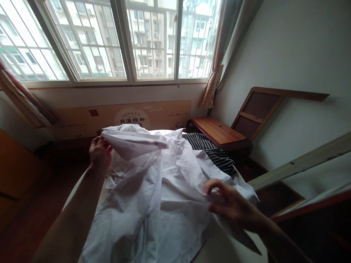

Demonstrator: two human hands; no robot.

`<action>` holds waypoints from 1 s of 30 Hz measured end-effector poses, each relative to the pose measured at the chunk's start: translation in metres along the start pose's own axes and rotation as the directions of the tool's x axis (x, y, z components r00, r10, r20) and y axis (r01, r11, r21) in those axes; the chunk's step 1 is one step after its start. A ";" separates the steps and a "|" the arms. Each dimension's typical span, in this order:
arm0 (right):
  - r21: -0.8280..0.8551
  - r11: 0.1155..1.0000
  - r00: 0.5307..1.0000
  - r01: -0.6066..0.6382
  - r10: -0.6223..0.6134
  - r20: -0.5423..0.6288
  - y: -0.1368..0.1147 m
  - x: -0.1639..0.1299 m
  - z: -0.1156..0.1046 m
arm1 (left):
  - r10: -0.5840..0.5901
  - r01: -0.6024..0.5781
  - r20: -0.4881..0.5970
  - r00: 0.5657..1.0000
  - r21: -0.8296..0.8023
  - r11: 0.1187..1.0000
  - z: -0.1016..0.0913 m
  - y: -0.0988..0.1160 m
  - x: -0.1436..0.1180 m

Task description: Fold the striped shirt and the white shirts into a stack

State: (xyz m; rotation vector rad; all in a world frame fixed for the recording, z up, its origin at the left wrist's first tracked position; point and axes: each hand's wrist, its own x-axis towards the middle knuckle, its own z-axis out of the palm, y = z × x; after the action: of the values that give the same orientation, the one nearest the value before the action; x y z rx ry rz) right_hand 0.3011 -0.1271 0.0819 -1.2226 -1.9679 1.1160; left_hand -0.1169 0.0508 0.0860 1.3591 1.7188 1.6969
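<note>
A crumpled white shirt (175, 186) lies spread over a pale round-edged table (219, 241). My left hand (101, 151) is closed on a raised fold of the shirt at its far left, lifting that part off the rest. On the other side, my right hand (227, 202) pinches the shirt's right part, and a loose flap hangs below the fingers. Both hands are a little blurred. A black garment with white stripes (211, 149) lies partly beneath the shirt at the far right; the rest of it is hidden.
A low wooden table (216, 129) stands beyond, near the corner. Against the right wall leans a brown wooden frame (257, 109). A long printed board (164, 113) stands under the barred window (153, 44). A pale rail (296, 160) runs along the right.
</note>
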 end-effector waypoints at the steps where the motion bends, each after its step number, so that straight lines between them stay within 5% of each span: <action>1: -0.027 0.996 0.993 0.080 -0.077 0.092 -0.009 0.001 0.014 | -0.128 0.114 -0.137 0.982 -0.104 0.988 -0.016 -0.010 0.007; 4: -0.011 0.961 0.846 0.277 -0.239 0.476 -0.022 0.003 0.048 | -0.294 0.208 -0.522 0.801 -0.218 0.953 -0.044 -0.030 -0.007; 6: 0.059 0.950 0.752 0.307 -0.280 0.596 -0.018 0.007 0.057 | -0.156 0.128 -0.612 0.776 -0.089 0.988 -0.046 -0.032 -0.042; 7: 0.075 0.954 0.757 0.290 -0.276 0.592 -0.013 0.009 0.058 | 0.030 0.023 -0.512 0.858 0.097 0.995 -0.043 -0.030 -0.063; 8: 0.060 0.963 0.798 0.264 -0.253 0.548 -0.007 0.013 0.057 | 0.207 -0.135 -0.239 0.949 0.285 0.949 -0.039 -0.027 -0.084; 9: 0.009 0.972 0.857 0.235 -0.211 0.470 -0.001 0.016 0.055 | 0.309 -0.310 0.074 0.948 0.429 0.848 -0.034 -0.024 -0.103; 11: -0.168 0.967 0.943 0.193 -0.135 0.304 0.013 0.025 0.051 | 0.274 -0.498 0.430 0.860 0.593 0.632 -0.027 -0.021 -0.130; 13: -0.364 0.914 0.966 0.180 -0.094 0.240 0.027 0.032 0.050 | 0.148 -0.529 0.529 0.835 0.699 0.481 -0.026 -0.023 -0.137; 15: -0.484 0.855 0.956 0.188 -0.045 0.290 0.038 0.035 0.052 | 0.034 -0.512 0.551 0.834 0.750 0.418 -0.031 -0.027 -0.128; 18: -0.532 0.815 0.916 0.228 0.005 0.400 0.045 0.030 0.060 | -0.147 -0.477 0.615 0.775 0.721 0.503 -0.043 -0.023 -0.105; 22: -0.510 0.796 0.873 0.327 -0.046 0.486 0.043 0.016 0.070 | -0.251 -0.208 0.825 0.506 0.399 0.893 -0.037 0.014 -0.098; 25: -0.442 0.785 0.820 0.434 -0.140 0.556 0.041 0.010 0.076 | -0.167 0.076 0.940 0.298 0.151 0.986 -0.008 0.050 -0.116; 28: -0.424 0.785 0.827 0.452 -0.189 0.530 0.042 0.008 0.079 | -0.106 -0.010 0.994 -0.033 0.105 0.994 0.026 0.066 -0.135; 29: -0.439 0.790 0.848 0.429 -0.185 0.496 0.043 0.009 0.080 | -0.082 -0.121 0.995 -0.062 0.074 0.990 0.036 0.064 -0.138; 30: -0.458 0.799 0.874 0.391 -0.165 0.458 0.042 0.009 0.080 | -0.048 -0.262 0.998 -0.030 0.039 0.964 0.045 0.058 -0.141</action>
State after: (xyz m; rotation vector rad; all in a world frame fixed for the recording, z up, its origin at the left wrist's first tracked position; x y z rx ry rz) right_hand 0.2526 -0.1372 0.0059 -0.9371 -2.8125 0.7028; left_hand 0.0065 -0.0491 0.0797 2.0367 0.7772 0.0443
